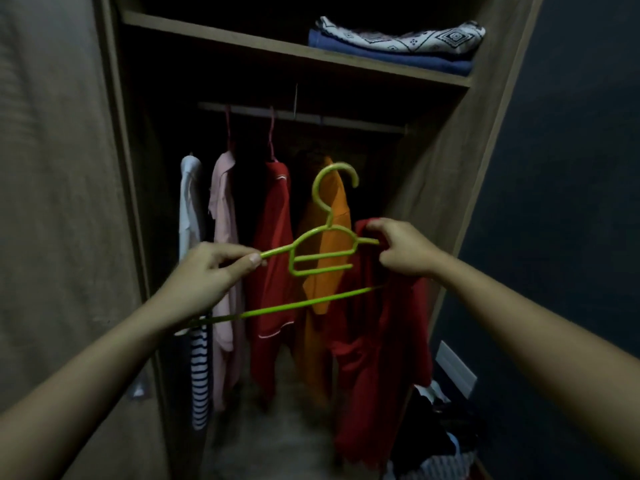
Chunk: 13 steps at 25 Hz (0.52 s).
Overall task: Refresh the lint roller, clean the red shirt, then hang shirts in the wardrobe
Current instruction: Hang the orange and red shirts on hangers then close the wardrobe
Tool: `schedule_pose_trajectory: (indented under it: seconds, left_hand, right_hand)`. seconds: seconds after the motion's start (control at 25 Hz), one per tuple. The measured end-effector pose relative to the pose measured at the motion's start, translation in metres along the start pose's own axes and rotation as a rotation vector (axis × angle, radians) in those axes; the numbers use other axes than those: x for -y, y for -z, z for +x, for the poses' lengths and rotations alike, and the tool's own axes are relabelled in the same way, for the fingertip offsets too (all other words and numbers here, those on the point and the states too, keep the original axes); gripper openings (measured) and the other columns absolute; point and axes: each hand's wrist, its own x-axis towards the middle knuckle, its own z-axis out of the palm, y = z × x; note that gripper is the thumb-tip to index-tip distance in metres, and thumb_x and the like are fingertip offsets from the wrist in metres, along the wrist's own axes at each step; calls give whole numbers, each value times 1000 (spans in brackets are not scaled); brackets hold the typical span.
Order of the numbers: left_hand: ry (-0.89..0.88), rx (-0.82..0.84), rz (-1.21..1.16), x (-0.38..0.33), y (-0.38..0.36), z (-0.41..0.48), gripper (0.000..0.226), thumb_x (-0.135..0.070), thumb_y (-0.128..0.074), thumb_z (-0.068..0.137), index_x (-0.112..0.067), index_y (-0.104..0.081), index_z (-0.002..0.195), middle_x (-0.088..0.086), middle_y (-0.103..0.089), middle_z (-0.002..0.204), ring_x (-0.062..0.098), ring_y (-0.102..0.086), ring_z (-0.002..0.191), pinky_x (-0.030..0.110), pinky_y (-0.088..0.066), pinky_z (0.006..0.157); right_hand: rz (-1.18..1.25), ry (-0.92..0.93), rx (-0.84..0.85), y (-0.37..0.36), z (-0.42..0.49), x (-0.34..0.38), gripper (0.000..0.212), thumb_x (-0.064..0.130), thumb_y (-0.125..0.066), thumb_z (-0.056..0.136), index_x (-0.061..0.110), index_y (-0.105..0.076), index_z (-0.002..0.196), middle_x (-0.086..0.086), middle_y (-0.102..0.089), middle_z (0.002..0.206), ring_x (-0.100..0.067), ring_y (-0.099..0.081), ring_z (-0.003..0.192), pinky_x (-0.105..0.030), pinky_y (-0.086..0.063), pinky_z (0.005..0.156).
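Plainly the red shirt is soft, limp cloth: it sags in folds from the right hand and would likely slide off anything it isn't draped squarely over, so the collar or a shoulder seam looks the sensible place to hold it. The green hanger, by contrast, seems light, stiff plastic, best held by its arm ends or neck. Both hands are raised before the open wardrobe, below the rail. The left hand pinches the hanger's left tip between thumb and curled fingers. The right, fingers bunched, grips the shirt's top edge at the hanger's right tip. Hung shirts wait behind.
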Motion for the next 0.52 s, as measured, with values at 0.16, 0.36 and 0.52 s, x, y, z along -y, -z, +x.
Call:
schedule_pose_trajectory:
  seconds: [0.16,0.36,0.52]
  left_hand:
    - [-106,-152,-44,5,-21,6,16,-42,-56,85,-39,-71,79,-9,-73,76,5,-66,77,31,-48,74]
    - [-254,-599,465,1,-80,-27,34,-35,-54,86,-29,-54,119,8,-44,128,27,-43,112,41,-35,88]
    - [-37,-116,398,40,-149,-68,30,-45,-53,75,-36,-52,104,7,-37,129,29,-44,115,43,-43,90]
  right_hand:
    - [-246,290,-379,-2,-21,29,38,51,-38,82,19,-58,89,7,-60,83,-19,-61,78,-33,-46,62]
    - [-415,303,-511,-6,-17,38,40,51,-33,91,17,-53,93,-8,-67,77,-36,-65,72,-38,-47,57]
    - [-315,319,-591,9,-12,53,34,51,-37,92,21,-53,93,-8,-63,68,-37,-64,71,-39,-47,56]
